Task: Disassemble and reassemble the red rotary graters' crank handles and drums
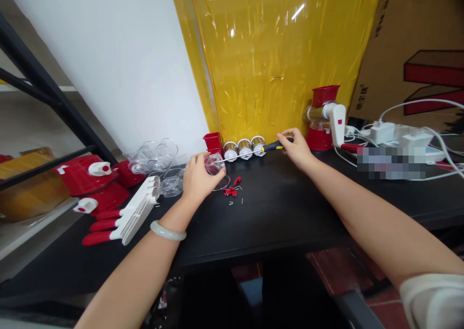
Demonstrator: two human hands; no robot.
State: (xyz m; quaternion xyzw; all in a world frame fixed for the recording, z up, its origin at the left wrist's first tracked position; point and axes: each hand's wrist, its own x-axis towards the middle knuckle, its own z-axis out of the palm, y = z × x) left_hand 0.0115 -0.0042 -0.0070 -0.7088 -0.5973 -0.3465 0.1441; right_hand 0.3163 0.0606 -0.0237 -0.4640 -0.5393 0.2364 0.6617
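My left hand (200, 177) is closed around a clear plastic housing (216, 164), tilted above the black table. My right hand (295, 148) grips the black and yellow handle of a screwdriver (272, 146). Its long shaft points left, and the tip reaches the clear housing; whether it sits in a screw is too small to tell. Below the housing lie small red plastic parts (231, 191) and several tiny metal pins. Behind the shaft stand three metal grater drums (245, 148) with white rims, beside a red hopper (212, 141).
More clear housings (155, 156) lie at left, near red grater bases (87, 174) and white crank handles with red grips (136, 210). An assembled red drum grater (322, 121) stands at back right. White chargers and cables (384, 133) cover the right end. Yellow wrapping (275, 53) rises behind.
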